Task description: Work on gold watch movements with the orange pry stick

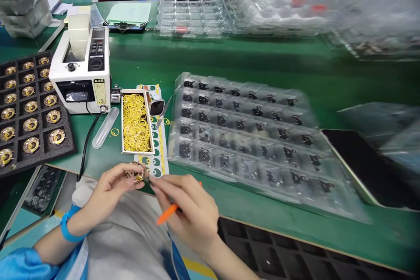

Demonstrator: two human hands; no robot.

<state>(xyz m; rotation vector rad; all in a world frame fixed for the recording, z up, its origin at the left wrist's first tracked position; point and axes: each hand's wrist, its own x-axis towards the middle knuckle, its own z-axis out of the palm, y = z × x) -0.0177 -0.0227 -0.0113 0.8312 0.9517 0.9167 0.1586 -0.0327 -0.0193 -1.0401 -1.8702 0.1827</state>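
My left hand (114, 182), with a blue band at the wrist, is closed around the edge of a round gold-rimmed part (137, 175) that looks like a watch case with its inner parts showing. Close against it on the right, the fingertips of my right hand (188, 205) pinch at a small dark piece too blurred to name. An orange pen-like tool (168, 214) runs through the same right hand, its pointed end sticking out below the fingers. Both hands are over the table's front edge, in front of a narrow box (152, 133) of yellow rings (135, 122).
A white tape dispenser (80, 74) stands at left, beside a black foam tray (70, 142) of similar round parts. A clear compartment tray (243, 140) with small black pieces lies right of centre. Beyond it are a dark phone-like slab (367, 166) and stacked clear trays (278, 6).
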